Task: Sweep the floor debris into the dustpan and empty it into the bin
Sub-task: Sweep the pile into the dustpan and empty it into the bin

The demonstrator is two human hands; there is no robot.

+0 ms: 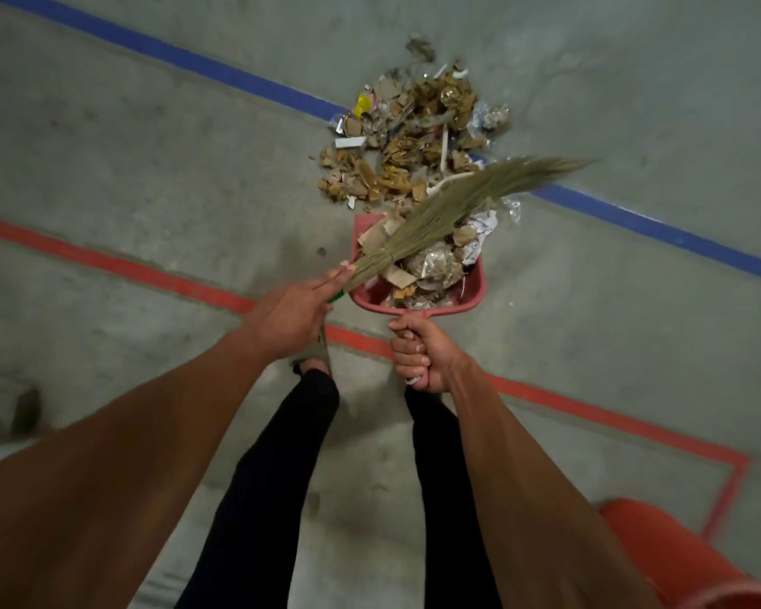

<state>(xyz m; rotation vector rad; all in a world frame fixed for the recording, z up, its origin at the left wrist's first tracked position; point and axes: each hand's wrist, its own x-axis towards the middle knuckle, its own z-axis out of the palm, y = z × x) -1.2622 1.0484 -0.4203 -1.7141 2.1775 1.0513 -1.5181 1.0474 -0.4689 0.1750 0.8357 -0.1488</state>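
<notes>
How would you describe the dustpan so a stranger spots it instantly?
Find the red floor line crossing the grey concrete. Just beyond it sits the dustpan, gripped by the right hand. It is red plastic, already holding scraps, unlike the loose debris pile beyond it.

No text seems readable anywhere, even on the blurred debris (pixel 414 125).

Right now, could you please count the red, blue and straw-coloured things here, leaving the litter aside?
Red: 3 (red plastic dustpan, red floor line, orange-red plastic bin)
Blue: 1 (blue floor line)
Straw-coloured: 1 (straw grass broom)
Total: 5
</notes>
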